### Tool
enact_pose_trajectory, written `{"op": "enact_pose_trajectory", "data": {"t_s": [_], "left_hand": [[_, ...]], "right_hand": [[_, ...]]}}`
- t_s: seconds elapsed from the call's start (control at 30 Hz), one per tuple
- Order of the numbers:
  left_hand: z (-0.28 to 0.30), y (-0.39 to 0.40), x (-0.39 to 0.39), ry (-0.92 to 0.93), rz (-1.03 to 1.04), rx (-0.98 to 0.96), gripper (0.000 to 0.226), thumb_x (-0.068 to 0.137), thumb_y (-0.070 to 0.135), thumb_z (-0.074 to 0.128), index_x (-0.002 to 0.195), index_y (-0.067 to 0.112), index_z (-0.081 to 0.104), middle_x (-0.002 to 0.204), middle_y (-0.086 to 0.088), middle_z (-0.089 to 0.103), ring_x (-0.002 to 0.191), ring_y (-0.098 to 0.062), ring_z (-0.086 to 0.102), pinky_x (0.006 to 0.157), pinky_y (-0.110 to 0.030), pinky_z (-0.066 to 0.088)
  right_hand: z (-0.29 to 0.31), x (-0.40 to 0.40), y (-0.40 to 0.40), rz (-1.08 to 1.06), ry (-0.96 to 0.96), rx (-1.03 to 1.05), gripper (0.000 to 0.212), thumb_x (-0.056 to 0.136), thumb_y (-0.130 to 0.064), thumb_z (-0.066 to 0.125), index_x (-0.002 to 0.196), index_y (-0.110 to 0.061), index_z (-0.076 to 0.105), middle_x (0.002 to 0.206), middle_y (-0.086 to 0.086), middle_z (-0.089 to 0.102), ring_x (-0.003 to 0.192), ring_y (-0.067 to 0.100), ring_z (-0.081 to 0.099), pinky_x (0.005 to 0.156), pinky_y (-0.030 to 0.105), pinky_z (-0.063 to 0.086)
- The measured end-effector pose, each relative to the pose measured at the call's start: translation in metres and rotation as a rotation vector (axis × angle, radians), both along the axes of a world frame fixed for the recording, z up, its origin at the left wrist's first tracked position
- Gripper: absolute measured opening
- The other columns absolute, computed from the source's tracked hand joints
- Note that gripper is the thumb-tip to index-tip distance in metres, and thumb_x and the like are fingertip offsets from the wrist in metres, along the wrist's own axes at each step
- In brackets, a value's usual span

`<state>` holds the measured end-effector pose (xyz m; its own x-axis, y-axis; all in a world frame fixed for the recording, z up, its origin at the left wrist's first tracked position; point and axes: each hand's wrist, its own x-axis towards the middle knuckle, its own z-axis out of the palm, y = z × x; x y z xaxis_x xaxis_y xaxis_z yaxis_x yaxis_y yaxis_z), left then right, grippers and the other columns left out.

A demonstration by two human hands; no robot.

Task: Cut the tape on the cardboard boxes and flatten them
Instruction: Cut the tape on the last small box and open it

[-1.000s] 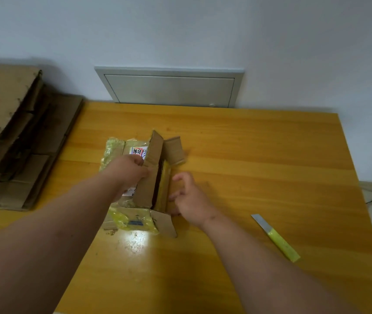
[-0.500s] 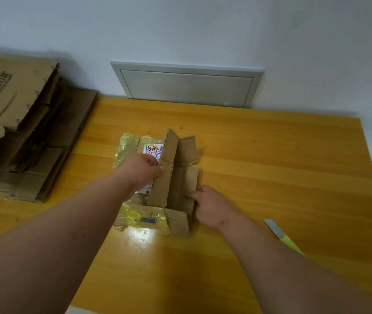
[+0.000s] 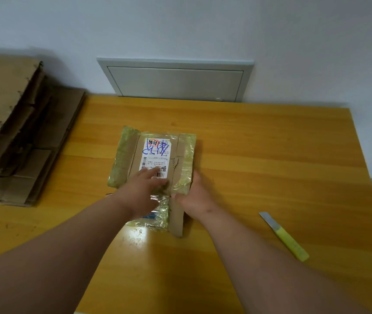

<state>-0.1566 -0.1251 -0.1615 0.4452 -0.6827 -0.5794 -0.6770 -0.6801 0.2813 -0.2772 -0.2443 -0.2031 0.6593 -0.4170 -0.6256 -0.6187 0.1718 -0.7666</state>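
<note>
Box: the box [image 3: 155, 159] lies flat mid-table [image 3: 259, 155], yellow tape along its edges.
Left hand [image 3: 143, 191]: fingers straight, pressing the box.
Right hand [image 3: 194, 193]: at the box's right edge; grip unclear.
Knife [image 3: 284, 236]: right, apart.

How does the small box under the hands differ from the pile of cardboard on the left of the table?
The small box carries yellowish tape and a white shipping label; the pile of cardboard is plain brown with dark print. The small box is one little piece at the table's middle; the pile is several larger sheets, stacked at the left edge. The hands touch only the small box. Both lie flattened.
</note>
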Motion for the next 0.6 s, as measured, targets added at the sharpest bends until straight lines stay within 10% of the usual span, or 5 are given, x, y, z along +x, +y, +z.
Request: {"op": "enact_pose_trajectory", "data": {"t_s": [0.33, 0.43, 0.6], "left_hand": [[-0.042, 0.018, -0.01, -0.221, -0.141, 0.067, 0.076, 0.097, 0.062, 0.039, 0.155, 0.041, -0.005, 0.164, 0.002, -0.018, 0.15, -0.024, -0.02, 0.121, -0.043, 0.013], [-0.055, 0.016, -0.012, -0.228, -0.16, 0.09, 0.074, 0.099, 0.06, 0.034, 0.154, 0.04, -0.011, 0.163, 0.001, -0.022, 0.149, -0.025, -0.021, 0.121, -0.043, 0.011], [-0.07, 0.021, -0.012, -0.257, -0.165, 0.009, 0.073, 0.097, 0.062, 0.031, 0.156, 0.038, -0.004, 0.164, -0.003, -0.017, 0.151, -0.028, -0.016, 0.12, -0.042, 0.011]], "right_hand": [[0.006, -0.033, -0.022, -0.006, 0.132, -0.165, 0.063, 0.089, -0.011, 0.068, 0.141, -0.02, 0.033, 0.088, -0.018, 0.048, 0.075, 0.0, 0.051, 0.058, 0.017, 0.041], [0.015, -0.032, -0.021, 0.02, 0.235, -0.476, 0.074, 0.085, -0.019, 0.069, 0.147, -0.02, 0.029, 0.12, -0.003, 0.053, 0.104, 0.017, 0.056, 0.084, 0.031, 0.05], [0.012, -0.011, 0.018, 0.246, -0.059, -1.026, 0.075, 0.085, -0.026, 0.044, 0.155, -0.02, 0.015, 0.161, 0.005, 0.014, 0.148, 0.023, 0.003, 0.122, 0.04, 0.002]]}}
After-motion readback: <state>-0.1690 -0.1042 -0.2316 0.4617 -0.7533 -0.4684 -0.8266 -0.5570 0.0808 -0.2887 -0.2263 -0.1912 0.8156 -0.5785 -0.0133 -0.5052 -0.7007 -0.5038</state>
